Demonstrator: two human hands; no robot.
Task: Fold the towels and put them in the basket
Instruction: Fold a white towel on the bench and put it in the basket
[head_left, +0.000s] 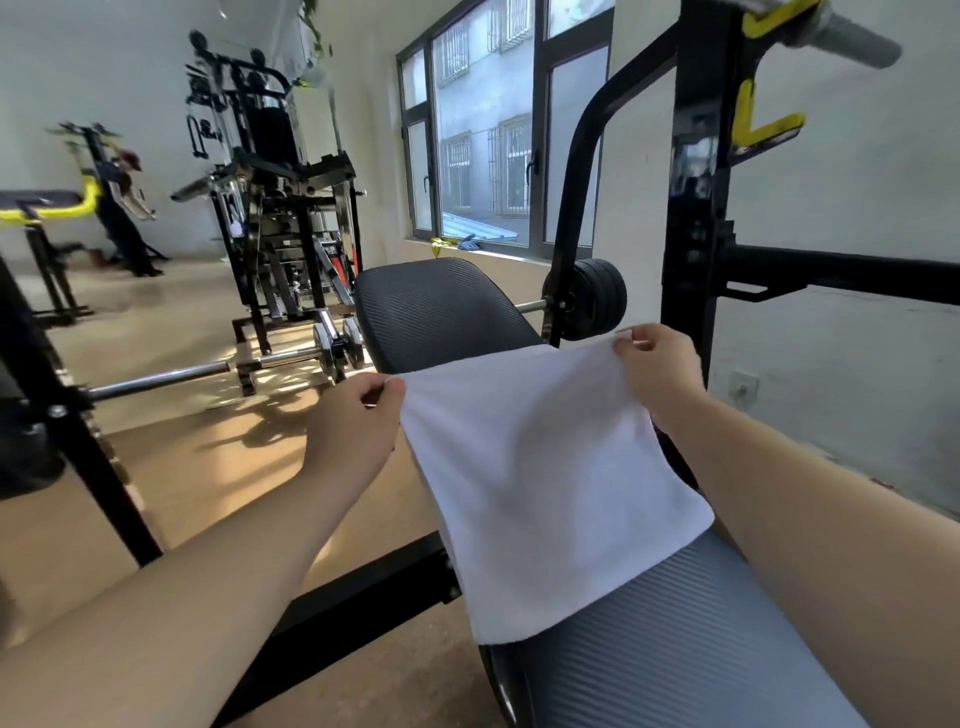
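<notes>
Left hand (349, 431) pinches the far left corner of the white towel (545, 488), thumb and forefinger closed on the cloth, other fingers curled under. Right hand (657, 371) pinches the far right corner the same way, fingertips curled on the edge. Both forearms reach forward from the bottom corners of the view, hands roughly level, right one slightly farther out. Far edge of the towel is stretched between the hands and lifted; the rest slopes down toward the person, and its near edge lies on the grey ribbed bench pad (691, 639). Left side of the towel hangs past the pad's edge. Beyond the towel sits the dark upper pad (441, 312) of the bench. Black rack upright (696, 208) stands just beside the right hand, with a weight plate (595, 299) behind. Open floor (171, 467) lies left of the bench; barbell (208, 371) farther out. Another person (127, 208) stands far left by other machines.
</notes>
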